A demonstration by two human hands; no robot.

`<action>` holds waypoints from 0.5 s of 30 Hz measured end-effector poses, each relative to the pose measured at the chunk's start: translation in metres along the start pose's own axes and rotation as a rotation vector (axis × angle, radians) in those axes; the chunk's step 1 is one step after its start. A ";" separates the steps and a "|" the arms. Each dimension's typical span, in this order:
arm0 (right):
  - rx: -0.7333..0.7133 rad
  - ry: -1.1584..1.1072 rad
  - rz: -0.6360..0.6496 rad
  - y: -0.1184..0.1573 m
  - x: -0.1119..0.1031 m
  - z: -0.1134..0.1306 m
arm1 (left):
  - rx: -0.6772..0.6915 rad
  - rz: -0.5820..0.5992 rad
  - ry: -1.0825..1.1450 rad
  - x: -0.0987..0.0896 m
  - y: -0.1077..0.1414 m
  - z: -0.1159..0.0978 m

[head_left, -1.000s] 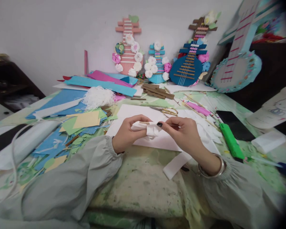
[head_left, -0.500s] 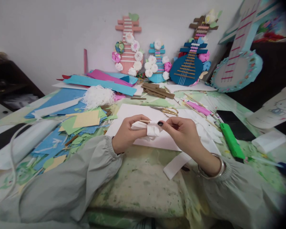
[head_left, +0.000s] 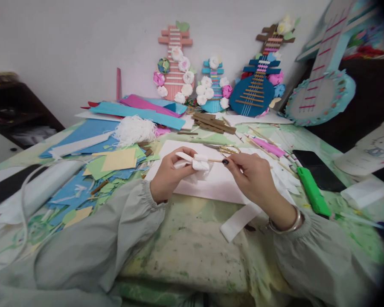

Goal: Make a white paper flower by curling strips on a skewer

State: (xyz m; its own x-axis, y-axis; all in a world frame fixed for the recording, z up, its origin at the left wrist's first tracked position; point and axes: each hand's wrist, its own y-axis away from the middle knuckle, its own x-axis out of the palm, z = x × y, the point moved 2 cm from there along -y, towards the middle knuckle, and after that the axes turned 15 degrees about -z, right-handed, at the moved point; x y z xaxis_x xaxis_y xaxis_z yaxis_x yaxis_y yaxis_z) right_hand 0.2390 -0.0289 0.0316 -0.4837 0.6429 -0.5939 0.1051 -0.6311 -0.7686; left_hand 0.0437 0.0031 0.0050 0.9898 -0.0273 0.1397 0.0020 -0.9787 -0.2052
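My left hand (head_left: 168,175) pinches a folded piece of white paper (head_left: 201,165) above a white sheet (head_left: 217,192). From the paper's right side a thin wooden stick (head_left: 215,160) sticks out, and the fingers of my right hand (head_left: 251,172) are closed on its far end. Gold-handled scissors (head_left: 228,149) lie just behind my right hand. A white paper strip (head_left: 240,221) rests below my right wrist. White paper pieces (head_left: 283,177) are spread to the right of that hand.
Paper scraps (head_left: 118,160) and white string (head_left: 136,131) cover the left side. A green tool (head_left: 312,192), a black phone (head_left: 316,169) and a white cup (head_left: 368,149) stand or lie right. Decorated paper instruments (head_left: 252,94) lean at the back.
My right hand has shifted slightly right and off the white paper. The stick now shows between my hands, where before it showed near my left fingers. The view has shifted a little.
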 end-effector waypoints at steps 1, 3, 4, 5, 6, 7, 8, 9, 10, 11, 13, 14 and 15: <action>0.011 0.018 0.007 -0.002 -0.001 -0.003 | 0.006 -0.019 0.004 -0.001 -0.001 0.000; 0.059 0.049 0.027 -0.006 -0.005 -0.012 | 0.018 -0.043 -0.010 -0.003 -0.003 -0.001; 0.098 0.058 0.033 -0.008 -0.006 -0.017 | 0.025 -0.049 -0.025 -0.003 -0.003 -0.002; 0.146 0.059 0.034 -0.009 -0.008 -0.022 | 0.030 -0.051 -0.046 -0.004 -0.003 -0.003; 0.196 0.048 0.024 -0.011 -0.009 -0.027 | 0.033 -0.048 -0.072 -0.004 -0.003 -0.004; 0.239 0.025 0.008 -0.012 -0.010 -0.031 | 0.033 -0.042 -0.100 -0.003 -0.003 -0.004; 0.273 -0.012 -0.010 -0.012 -0.011 -0.034 | 0.034 -0.037 -0.126 -0.003 -0.003 -0.005; 0.296 -0.062 -0.021 -0.012 -0.011 -0.035 | 0.033 -0.028 -0.147 -0.002 -0.002 -0.006; 0.307 -0.120 -0.023 -0.011 -0.010 -0.034 | 0.028 -0.009 -0.162 -0.001 0.000 -0.007; 0.311 -0.179 -0.015 -0.010 -0.009 -0.031 | 0.015 0.023 -0.171 0.001 0.001 -0.007; 0.292 -0.280 0.022 -0.008 -0.006 -0.021 | -0.029 0.122 -0.178 0.005 0.005 -0.007; 0.271 -0.314 0.043 -0.006 -0.006 -0.014 | -0.049 0.179 -0.187 0.008 0.007 -0.006; 0.236 -0.337 0.069 -0.005 -0.005 -0.006 | -0.060 0.231 -0.202 0.010 0.010 -0.005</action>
State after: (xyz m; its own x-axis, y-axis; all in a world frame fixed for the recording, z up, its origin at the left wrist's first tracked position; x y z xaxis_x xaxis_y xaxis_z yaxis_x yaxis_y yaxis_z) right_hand 0.2461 -0.0267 0.0369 -0.7439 0.4423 -0.5010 -0.0356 -0.7748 -0.6312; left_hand 0.0527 -0.0076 0.0096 0.9713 -0.2156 -0.1010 -0.2291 -0.9617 -0.1506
